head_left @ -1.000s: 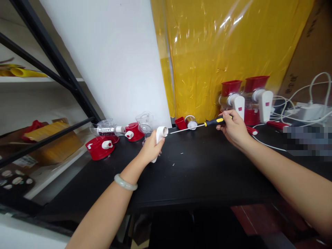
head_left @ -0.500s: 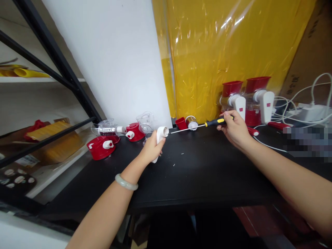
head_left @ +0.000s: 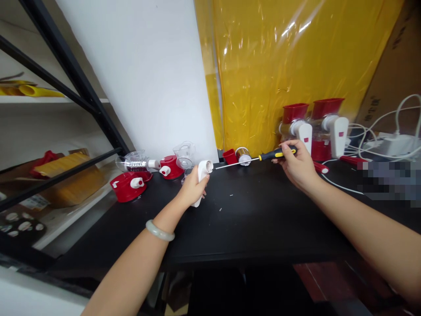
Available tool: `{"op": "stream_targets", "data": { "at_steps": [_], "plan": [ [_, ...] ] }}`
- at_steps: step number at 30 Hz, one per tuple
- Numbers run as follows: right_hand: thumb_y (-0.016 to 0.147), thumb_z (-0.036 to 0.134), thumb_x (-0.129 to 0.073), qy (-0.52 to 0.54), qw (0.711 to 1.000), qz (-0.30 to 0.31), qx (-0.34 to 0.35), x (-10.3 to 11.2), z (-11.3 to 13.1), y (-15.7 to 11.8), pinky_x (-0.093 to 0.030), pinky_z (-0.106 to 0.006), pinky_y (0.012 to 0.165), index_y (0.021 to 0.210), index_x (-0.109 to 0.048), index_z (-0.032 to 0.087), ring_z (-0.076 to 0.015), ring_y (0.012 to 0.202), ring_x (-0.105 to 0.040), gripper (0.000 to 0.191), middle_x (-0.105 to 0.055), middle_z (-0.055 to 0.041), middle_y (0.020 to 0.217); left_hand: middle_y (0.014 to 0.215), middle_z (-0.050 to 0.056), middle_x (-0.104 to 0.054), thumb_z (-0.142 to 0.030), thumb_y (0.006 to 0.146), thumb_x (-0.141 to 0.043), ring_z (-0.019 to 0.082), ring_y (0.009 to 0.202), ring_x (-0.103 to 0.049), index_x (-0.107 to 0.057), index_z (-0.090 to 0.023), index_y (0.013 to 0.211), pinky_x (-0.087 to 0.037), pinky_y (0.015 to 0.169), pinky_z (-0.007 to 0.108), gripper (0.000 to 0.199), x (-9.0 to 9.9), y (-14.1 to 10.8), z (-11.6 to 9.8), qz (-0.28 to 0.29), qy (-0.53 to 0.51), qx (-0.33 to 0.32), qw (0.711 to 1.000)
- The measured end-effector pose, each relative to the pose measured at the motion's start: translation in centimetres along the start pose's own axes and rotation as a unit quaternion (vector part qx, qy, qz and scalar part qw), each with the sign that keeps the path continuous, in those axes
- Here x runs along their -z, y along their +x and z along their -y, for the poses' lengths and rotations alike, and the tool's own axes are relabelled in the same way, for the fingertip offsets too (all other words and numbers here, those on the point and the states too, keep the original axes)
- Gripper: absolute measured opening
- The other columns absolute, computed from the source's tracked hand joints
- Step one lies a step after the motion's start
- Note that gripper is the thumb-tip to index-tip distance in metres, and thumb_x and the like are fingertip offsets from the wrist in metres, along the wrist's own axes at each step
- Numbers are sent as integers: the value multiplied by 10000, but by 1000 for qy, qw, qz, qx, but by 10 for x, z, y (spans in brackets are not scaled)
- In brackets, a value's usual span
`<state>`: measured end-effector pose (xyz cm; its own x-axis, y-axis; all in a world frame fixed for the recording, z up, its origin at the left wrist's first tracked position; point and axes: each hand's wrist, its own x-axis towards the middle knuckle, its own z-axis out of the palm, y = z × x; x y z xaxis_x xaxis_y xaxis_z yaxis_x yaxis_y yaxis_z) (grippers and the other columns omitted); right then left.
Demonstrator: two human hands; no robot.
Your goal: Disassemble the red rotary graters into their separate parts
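Observation:
My left hand (head_left: pixel 191 188) is closed around a white plastic crank handle (head_left: pixel 204 168), its round socket end turned to the right. In my right hand (head_left: pixel 295 161) is a screwdriver (head_left: pixel 275 154) with a black and yellow grip, fingers wrapped on the grip. The long thin shaft runs level to the left, and its tip is at the socket of the crank handle; whether it sits inside I cannot tell. Behind the shaft lie a red plastic pusher (head_left: pixel 230 156) and a metal grater drum (head_left: pixel 243 156).
Two red-and-white rotary graters (head_left: pixel 295 113) stand at the back right, by white cables (head_left: pixel 368 131). Red grater bases (head_left: pixel 127 187) and clear hoppers (head_left: pixel 184 153) are at the left. Small white scraps (head_left: pixel 220 210) lie on the black table (head_left: pixel 250 232). A metal rack (head_left: pixel 75 83) borders the left.
The screwdriver has shifted very slightly to the left, and the fingers of my right hand have turned a little on its grip. My left hand stays almost still.

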<state>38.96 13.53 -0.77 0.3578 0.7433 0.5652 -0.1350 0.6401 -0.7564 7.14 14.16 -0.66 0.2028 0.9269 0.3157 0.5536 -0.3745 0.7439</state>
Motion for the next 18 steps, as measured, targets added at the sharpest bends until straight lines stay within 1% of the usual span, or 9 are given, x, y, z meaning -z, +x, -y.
{"op": "stream_targets", "data": {
  "at_steps": [4, 7, 8, 10, 12, 14, 16, 18],
  "plan": [
    [783, 351, -647, -8, 999, 33, 1, -3, 7, -3, -570, -343, 678, 941, -544, 275, -172, 774, -650, 203, -607, 3, 829, 677, -20, -557, -417, 854, -521, 161, 436, -585, -446, -202, 1160, -476, 386, 269, 382, 1, 1, 2, -11, 1, -1, 1000],
    [752, 327, -648, 17, 998, 60, -13, -5, 11, -5, -562, -361, 735, 957, -565, 265, -183, 851, -658, 229, -642, -6, 852, 669, -21, -561, -408, 855, -519, 161, 442, -586, -438, -203, 1192, -478, 396, 267, 403, 2, 2, 4, -29, 8, 2, 1000],
    [751, 341, -649, 26, 997, 67, -20, -5, 11, -6, -560, -364, 742, 955, -570, 262, -186, 870, -658, 232, -649, -9, 860, 670, -20, -563, -403, 855, -520, 160, 443, -586, -439, -203, 1191, -479, 398, 267, 399, 2, 3, 4, -33, 11, 4, 999],
    [775, 421, -636, 38, 997, 69, -27, -5, 9, -6, -561, -363, 725, 946, -574, 260, -190, 873, -658, 243, -647, -12, 856, 677, -15, -568, -397, 854, -521, 159, 446, -588, -446, -202, 1169, -479, 400, 265, 378, 3, 3, 5, -37, 15, 8, 999],
    [811, 544, -585, 33, 997, 70, -27, -3, 7, -6, -559, -357, 662, 942, -571, 258, -189, 796, -658, 315, -633, -14, 813, 686, -10, -572, -398, 854, -520, 161, 447, -590, -452, -201, 1149, -479, 400, 266, 361, 3, 3, 6, -38, 17, 8, 999],
    [828, 623, -532, -11, 997, 70, -22, 1, 5, -6, -525, -323, 542, 904, -567, 252, -167, 629, -620, 380, -602, -8, 715, 685, -9, -572, -398, 852, -522, 165, 447, -592, -451, -201, 1153, -479, 399, 269, 366, 3, 3, 6, -41, 19, 8, 999],
    [832, 621, -534, -75, 995, 61, -15, 4, 5, -5, -414, -275, 405, 830, -551, 247, -125, 456, -502, 374, -523, 20, 587, 675, -11, -570, -401, 853, -521, 167, 447, -592, -446, -201, 1168, -478, 400, 270, 381, 3, 3, 6, -43, 20, 6, 999],
    [836, 551, -579, -101, 994, 49, -14, 4, 7, -5, -312, -248, 352, 791, -529, 248, -92, 379, -382, 311, -436, 52, 530, 666, -13, -573, -410, 855, -518, 165, 446, -589, -444, -200, 1172, -479, 405, 268, 388, 3, 3, 6, -41, 22, 2, 999]
  ]
}}
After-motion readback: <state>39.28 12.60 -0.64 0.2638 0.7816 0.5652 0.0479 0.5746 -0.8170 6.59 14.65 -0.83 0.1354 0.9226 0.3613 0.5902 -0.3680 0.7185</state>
